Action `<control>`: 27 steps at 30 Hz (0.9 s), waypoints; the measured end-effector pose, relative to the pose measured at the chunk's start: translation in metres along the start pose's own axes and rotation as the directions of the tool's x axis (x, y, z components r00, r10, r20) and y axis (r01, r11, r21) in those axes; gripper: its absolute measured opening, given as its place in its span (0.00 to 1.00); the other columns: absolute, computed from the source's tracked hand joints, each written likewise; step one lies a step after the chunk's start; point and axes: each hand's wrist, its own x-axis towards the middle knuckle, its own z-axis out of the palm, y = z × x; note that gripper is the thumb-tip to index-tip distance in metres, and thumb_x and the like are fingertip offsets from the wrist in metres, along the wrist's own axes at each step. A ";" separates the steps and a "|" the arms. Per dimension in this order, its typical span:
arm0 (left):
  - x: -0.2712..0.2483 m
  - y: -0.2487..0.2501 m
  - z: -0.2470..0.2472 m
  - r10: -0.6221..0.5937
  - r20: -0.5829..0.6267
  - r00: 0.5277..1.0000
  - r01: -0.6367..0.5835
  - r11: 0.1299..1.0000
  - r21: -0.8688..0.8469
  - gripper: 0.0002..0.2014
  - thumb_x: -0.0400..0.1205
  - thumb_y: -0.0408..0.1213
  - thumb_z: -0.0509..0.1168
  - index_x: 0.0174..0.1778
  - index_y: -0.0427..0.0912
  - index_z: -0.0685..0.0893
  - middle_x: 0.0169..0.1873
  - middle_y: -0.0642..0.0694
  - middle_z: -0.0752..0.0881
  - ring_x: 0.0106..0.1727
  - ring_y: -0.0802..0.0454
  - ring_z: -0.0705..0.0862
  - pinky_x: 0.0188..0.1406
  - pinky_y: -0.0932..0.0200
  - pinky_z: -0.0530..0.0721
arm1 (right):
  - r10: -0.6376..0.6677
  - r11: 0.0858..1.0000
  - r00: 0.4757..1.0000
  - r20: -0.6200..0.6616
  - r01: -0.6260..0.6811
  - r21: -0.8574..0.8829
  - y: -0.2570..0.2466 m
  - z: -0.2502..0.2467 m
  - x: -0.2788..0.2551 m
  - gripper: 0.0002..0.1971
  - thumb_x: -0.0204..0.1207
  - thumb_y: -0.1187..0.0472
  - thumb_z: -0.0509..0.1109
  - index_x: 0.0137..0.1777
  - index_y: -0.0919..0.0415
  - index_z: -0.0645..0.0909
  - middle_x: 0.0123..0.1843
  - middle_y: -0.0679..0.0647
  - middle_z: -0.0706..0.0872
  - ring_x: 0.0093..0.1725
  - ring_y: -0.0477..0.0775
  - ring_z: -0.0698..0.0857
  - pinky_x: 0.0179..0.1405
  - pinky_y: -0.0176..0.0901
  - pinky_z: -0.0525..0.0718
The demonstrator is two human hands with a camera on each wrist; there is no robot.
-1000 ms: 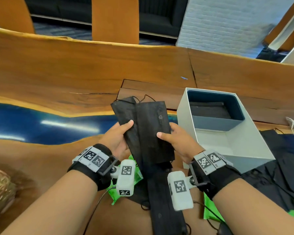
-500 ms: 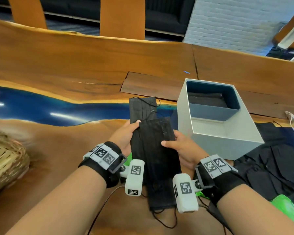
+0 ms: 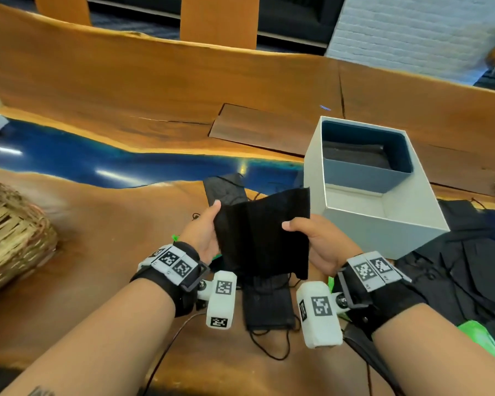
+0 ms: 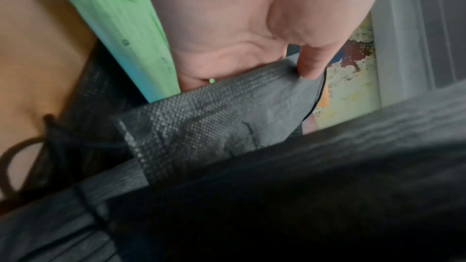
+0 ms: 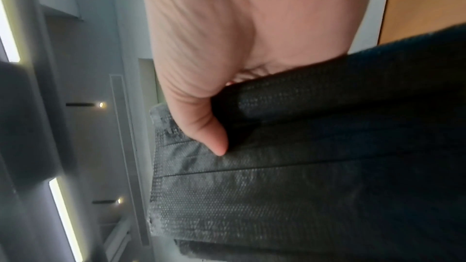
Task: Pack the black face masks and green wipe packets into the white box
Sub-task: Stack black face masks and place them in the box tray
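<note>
Both hands hold a black face mask [image 3: 262, 232] above the table, just left of the white box [image 3: 383, 224]. My left hand [image 3: 203, 232] pinches its left edge, thumb on top; the left wrist view shows a thumb on the mask [image 4: 227, 119]. My right hand [image 3: 312, 238] grips the right edge, thumb pressed on the mask [image 5: 277, 186]. Black masks [image 3: 355, 154] lie in the box's far, dark-lined part. Other masks lie on the table beyond the hands [image 3: 226, 190] and under them [image 3: 267, 304]. A green wipe packet [image 4: 121, 33] shows under the left hand.
A pile of black masks [image 3: 463, 267] with a green packet [image 3: 480, 335] lies right of the box. A woven basket [image 3: 9, 232] sits at the left. The wooden table [image 3: 126, 87] has a blue resin strip [image 3: 97, 158] across it.
The held mask has turned from lengthwise to crosswise and shifted right toward the box. The mask behind it now lies on the table. The head view has tipped down.
</note>
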 end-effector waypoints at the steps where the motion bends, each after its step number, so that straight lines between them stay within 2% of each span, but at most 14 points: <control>1: -0.002 -0.003 0.001 -0.012 -0.020 1.000 0.012 1.000 0.006 0.24 0.87 0.53 0.50 0.65 0.43 0.83 0.61 0.39 0.86 0.61 0.43 0.84 0.59 0.46 0.81 | 0.002 1.000 1.000 0.012 -0.002 0.025 -0.002 0.000 -0.001 0.14 0.79 0.70 0.61 0.62 0.70 0.81 0.52 0.60 0.90 0.54 0.58 0.88 0.57 0.51 0.85; 4: -0.006 -0.012 0.004 -0.053 -0.013 0.999 0.053 0.998 -0.016 0.24 0.87 0.52 0.49 0.64 0.42 0.83 0.58 0.38 0.87 0.60 0.41 0.84 0.65 0.43 0.78 | 0.013 0.996 1.000 0.019 -0.015 0.087 -0.003 0.005 0.002 0.15 0.80 0.68 0.62 0.64 0.69 0.81 0.58 0.63 0.88 0.59 0.60 0.87 0.63 0.55 0.82; 7: -0.012 -0.017 0.008 -0.073 0.058 0.996 0.074 0.997 -0.016 0.28 0.86 0.58 0.45 0.58 0.42 0.85 0.51 0.39 0.90 0.56 0.43 0.86 0.55 0.46 0.82 | 0.025 0.997 0.999 -0.035 -0.022 0.070 0.005 0.009 0.013 0.13 0.80 0.69 0.64 0.63 0.65 0.81 0.58 0.62 0.88 0.58 0.60 0.87 0.59 0.55 0.85; 9: -0.014 -0.018 0.011 -0.074 0.088 0.993 0.072 0.997 0.026 0.32 0.84 0.62 0.43 0.61 0.44 0.84 0.55 0.38 0.88 0.58 0.43 0.85 0.54 0.46 0.83 | 0.051 0.998 0.997 -0.063 -0.048 0.041 0.014 0.010 0.021 0.13 0.79 0.69 0.66 0.63 0.64 0.81 0.59 0.63 0.88 0.58 0.61 0.87 0.59 0.57 0.85; 11: -0.016 -0.019 0.014 -0.052 0.099 0.994 0.043 0.995 0.086 0.32 0.83 0.63 0.46 0.65 0.44 0.82 0.58 0.38 0.87 0.61 0.43 0.85 0.59 0.44 0.82 | 0.071 0.997 0.993 -0.091 -0.068 0.033 0.022 0.012 0.026 0.13 0.78 0.68 0.67 0.62 0.62 0.81 0.58 0.63 0.88 0.58 0.62 0.87 0.61 0.60 0.83; 13: -0.016 -0.022 0.015 0.005 0.119 0.993 -0.025 0.987 0.160 0.24 0.84 0.54 0.54 0.68 0.43 0.80 0.60 0.38 0.86 0.62 0.42 0.84 0.66 0.40 0.79 | 0.059 0.998 0.991 -0.120 -0.058 0.011 0.029 0.015 0.027 0.17 0.75 0.64 0.72 0.64 0.61 0.79 0.58 0.61 0.88 0.59 0.63 0.87 0.61 0.60 0.83; 15: -0.015 -0.024 0.015 0.066 0.144 0.987 -0.097 0.970 0.222 0.15 0.82 0.37 0.63 0.64 0.40 0.81 0.58 0.38 0.87 0.61 0.41 0.84 0.67 0.40 0.78 | 0.040 0.998 0.991 -0.129 -0.045 -0.039 0.032 0.015 0.029 0.35 0.63 0.54 0.81 0.69 0.60 0.73 0.62 0.60 0.86 0.63 0.63 0.85 0.63 0.60 0.83; 16: -0.015 -0.024 0.014 0.079 0.147 0.986 -0.114 0.963 0.245 0.15 0.80 0.29 0.65 0.63 0.40 0.81 0.56 0.37 0.87 0.59 0.40 0.84 0.65 0.41 0.80 | 0.035 0.997 0.991 -0.125 -0.043 -0.063 0.033 0.015 0.029 0.43 0.57 0.50 0.83 0.71 0.58 0.69 0.64 0.58 0.84 0.64 0.61 0.84 0.65 0.60 0.81; 17: -0.015 -0.023 0.014 0.081 0.149 0.986 -0.118 0.958 0.262 0.17 0.78 0.25 0.66 0.63 0.39 0.81 0.56 0.37 0.87 0.59 0.40 0.85 0.63 0.41 0.82 | 0.040 0.996 0.993 -0.113 -0.049 -0.078 0.031 0.014 0.027 0.45 0.56 0.50 0.83 0.73 0.57 0.67 0.65 0.56 0.83 0.65 0.59 0.83 0.67 0.59 0.80; 18: -0.015 -0.022 0.013 0.080 0.154 0.985 -0.121 0.954 0.276 0.19 0.77 0.22 0.66 0.64 0.39 0.80 0.56 0.36 0.87 0.58 0.40 0.85 0.60 0.42 0.83 | 0.053 0.994 0.995 -0.090 -0.061 -0.088 0.029 0.014 0.024 0.40 0.61 0.53 0.82 0.72 0.56 0.68 0.65 0.56 0.83 0.64 0.57 0.83 0.68 0.57 0.79; 20: -0.015 -0.018 0.011 0.079 0.164 0.983 -0.129 0.939 0.320 0.21 0.76 0.22 0.67 0.66 0.38 0.79 0.56 0.37 0.87 0.58 0.40 0.86 0.57 0.43 0.85 | 0.067 0.994 0.998 0.011 -0.066 -0.085 0.023 0.011 0.019 0.23 0.74 0.64 0.73 0.69 0.59 0.75 0.62 0.57 0.86 0.63 0.56 0.84 0.67 0.54 0.80; 23: -0.013 -0.009 0.011 0.104 0.168 0.980 -0.165 0.895 0.414 0.25 0.70 0.33 0.72 0.65 0.43 0.81 0.56 0.39 0.88 0.59 0.42 0.86 0.63 0.41 0.82 | -0.046 0.995 0.995 0.093 0.053 -0.083 0.012 0.007 0.012 0.20 0.77 0.74 0.65 0.67 0.61 0.77 0.64 0.61 0.85 0.65 0.59 0.82 0.66 0.51 0.80; 25: -0.012 -0.003 0.014 0.132 0.195 0.972 -0.207 0.874 0.440 0.27 0.65 0.37 0.73 0.62 0.44 0.82 0.55 0.39 0.88 0.58 0.42 0.86 0.64 0.40 0.81 | -0.129 0.985 0.990 0.063 0.135 -0.105 0.006 0.004 0.010 0.17 0.76 0.74 0.65 0.63 0.61 0.78 0.62 0.64 0.84 0.65 0.60 0.82 0.66 0.51 0.80; 27: -0.012 0.000 0.019 0.163 0.217 0.963 -0.245 0.863 0.442 0.27 0.65 0.38 0.74 0.62 0.43 0.82 0.54 0.39 0.89 0.58 0.43 0.87 0.63 0.41 0.82 | -0.180 0.970 0.982 0.048 0.186 -0.156 0.003 0.002 0.009 0.16 0.76 0.72 0.68 0.62 0.62 0.78 0.62 0.68 0.83 0.65 0.62 0.82 0.68 0.54 0.79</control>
